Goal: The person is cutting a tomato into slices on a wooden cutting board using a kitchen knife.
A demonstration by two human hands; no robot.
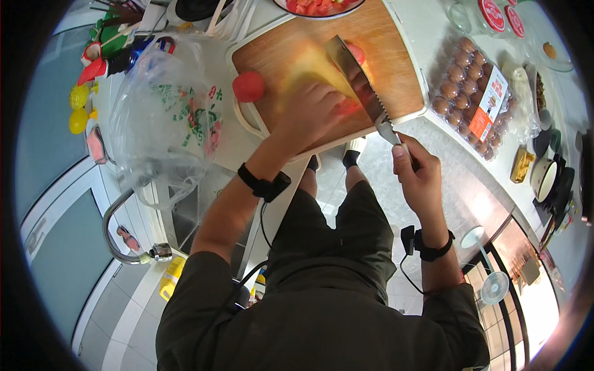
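Note:
My right hand (416,169) grips the handle of a broad kitchen knife (359,81) with a toothed stretch along one edge. The blade slants over a wooden cutting board (385,28) with a pale rim. Blurred by motion, my left hand (311,109) is over the board, its fingertips at a red tomato piece (348,106) beside the blade. Whether the fingers grip that piece is not clear. Another tomato piece (356,54) shows on the blade's far side. A whole red tomato (248,86) rests at the board's left edge, near its handle loop.
At the top, a bowl (320,16) holds cut tomato. Left of the board lies a clear plastic bag (158,111), with a curved faucet (111,218) below it. Packed brown eggs (459,88) and red-lidded glass jars (485,18) stand on the right counter. Cables hang from both wristbands.

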